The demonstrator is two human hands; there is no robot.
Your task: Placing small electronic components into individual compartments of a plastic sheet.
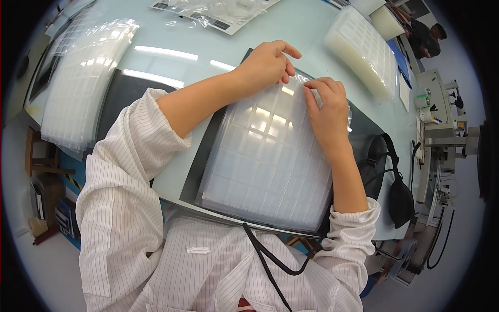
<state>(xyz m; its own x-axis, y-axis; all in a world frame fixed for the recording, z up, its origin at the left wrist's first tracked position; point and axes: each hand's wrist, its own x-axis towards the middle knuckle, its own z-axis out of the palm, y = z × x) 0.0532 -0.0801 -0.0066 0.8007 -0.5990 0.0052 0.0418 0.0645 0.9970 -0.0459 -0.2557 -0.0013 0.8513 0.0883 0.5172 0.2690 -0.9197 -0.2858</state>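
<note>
A stack of clear plastic sheets [260,161], marked off in a grid of rectangular pockets, lies in front of me on a dark flat board [193,179]. Over the far edge of the stack is my left hand [264,65]. Its fingers are bent and spread apart, with nothing seen in them. My right hand [330,112] is at the stack's far right corner, thumb and forefinger tips pinched together at the top sheet's edge. What lies right between those tips is hard to make out. Ceiling light glares off the top sheet.
More clear pocket sheets [78,88] are piled at the left, and another stack [361,52] stands at the far right. A plastic-wrapped packet [223,13] lies at the back. A black strap with a pouch [400,197] is on the right. A person [426,39] is in the background.
</note>
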